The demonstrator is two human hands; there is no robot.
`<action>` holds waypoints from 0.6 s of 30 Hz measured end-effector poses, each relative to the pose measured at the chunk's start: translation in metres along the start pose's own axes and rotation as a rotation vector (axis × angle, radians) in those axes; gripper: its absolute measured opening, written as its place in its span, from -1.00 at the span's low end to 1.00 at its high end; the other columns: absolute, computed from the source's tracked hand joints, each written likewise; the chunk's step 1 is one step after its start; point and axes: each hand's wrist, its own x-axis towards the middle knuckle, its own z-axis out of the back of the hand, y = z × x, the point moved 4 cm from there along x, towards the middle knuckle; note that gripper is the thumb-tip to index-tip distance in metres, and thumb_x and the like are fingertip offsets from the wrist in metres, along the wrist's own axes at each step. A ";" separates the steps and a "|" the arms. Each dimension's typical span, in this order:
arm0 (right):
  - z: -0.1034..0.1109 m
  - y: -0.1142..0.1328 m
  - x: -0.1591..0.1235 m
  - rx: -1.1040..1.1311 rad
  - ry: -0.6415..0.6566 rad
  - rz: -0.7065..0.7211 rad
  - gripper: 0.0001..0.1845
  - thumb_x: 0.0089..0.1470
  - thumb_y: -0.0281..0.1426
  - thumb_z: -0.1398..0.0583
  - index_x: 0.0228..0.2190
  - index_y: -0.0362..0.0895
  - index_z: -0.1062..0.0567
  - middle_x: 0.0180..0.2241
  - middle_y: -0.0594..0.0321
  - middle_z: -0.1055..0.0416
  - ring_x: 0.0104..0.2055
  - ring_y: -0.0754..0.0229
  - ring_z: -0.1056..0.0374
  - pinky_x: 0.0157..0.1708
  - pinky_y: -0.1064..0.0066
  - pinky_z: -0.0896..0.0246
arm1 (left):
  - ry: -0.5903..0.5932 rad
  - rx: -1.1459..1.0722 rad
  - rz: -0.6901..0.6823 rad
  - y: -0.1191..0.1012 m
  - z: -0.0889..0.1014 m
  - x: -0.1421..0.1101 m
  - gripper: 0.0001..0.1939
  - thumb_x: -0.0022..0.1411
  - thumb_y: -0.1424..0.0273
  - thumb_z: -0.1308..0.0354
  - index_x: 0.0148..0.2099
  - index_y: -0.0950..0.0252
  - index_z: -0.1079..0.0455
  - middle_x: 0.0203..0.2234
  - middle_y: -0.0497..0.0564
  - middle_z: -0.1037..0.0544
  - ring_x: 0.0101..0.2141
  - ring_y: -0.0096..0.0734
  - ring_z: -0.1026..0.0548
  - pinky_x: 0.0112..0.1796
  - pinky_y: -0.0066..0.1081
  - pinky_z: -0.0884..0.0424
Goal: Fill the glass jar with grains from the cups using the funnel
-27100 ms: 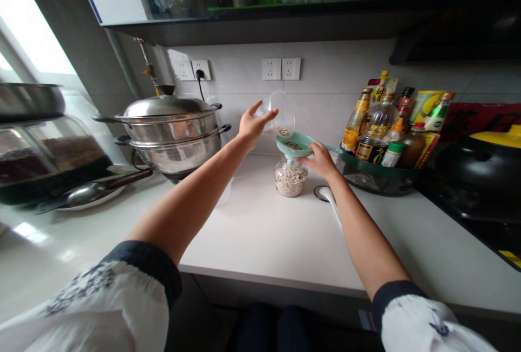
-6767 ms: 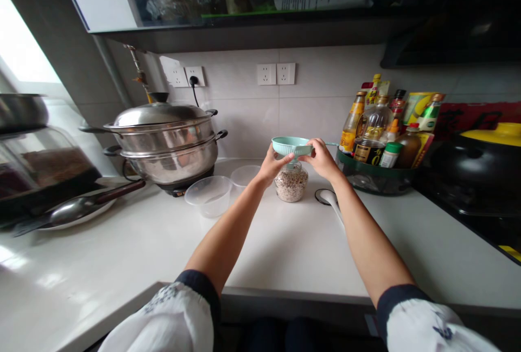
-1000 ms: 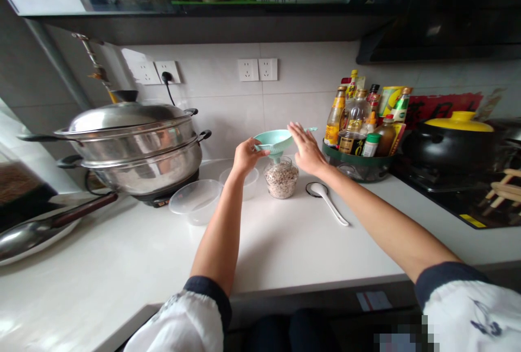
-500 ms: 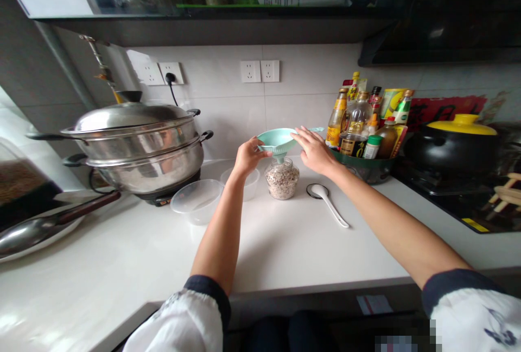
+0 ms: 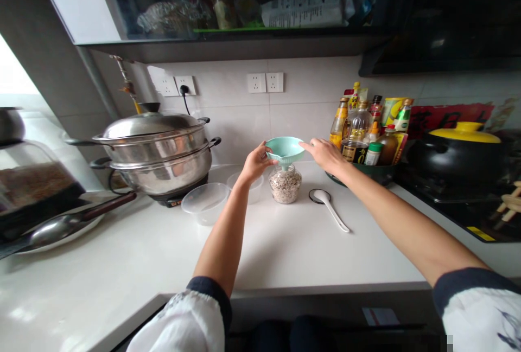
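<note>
White counter [image 5: 293,254] below my fingers [image 5: 270,162]. Left hand [image 5: 255,164] pinches the funnel [image 5: 284,149], likely steadying it over the jar [image 5: 285,186]. Right hand [image 5: 325,155]: grip unclear.

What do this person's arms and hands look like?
The left hand and right hand are bare and ungloved. The left sleeve and right sleeve are white with dark navy cuffs, and a dark motif shows on the right one.

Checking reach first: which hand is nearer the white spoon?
Right. The right hand, at the mint-green funnel, is above and beyond the white spoon; the left hand, holding the funnel's left side, is farther off, left of the spoon.
</note>
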 end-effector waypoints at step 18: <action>0.019 0.032 -0.003 0.132 0.035 -0.112 -0.52 0.22 -0.47 0.15 0.09 -0.04 -0.32 -0.13 -0.05 -0.36 -0.15 -0.03 -0.34 -0.23 0.27 -0.15 | -0.207 0.663 0.012 -0.023 0.068 -0.056 -0.71 0.12 0.30 -0.18 -0.10 0.27 -0.48 -0.11 0.12 -0.55 -0.05 -0.15 -0.48 0.01 -0.24 -0.32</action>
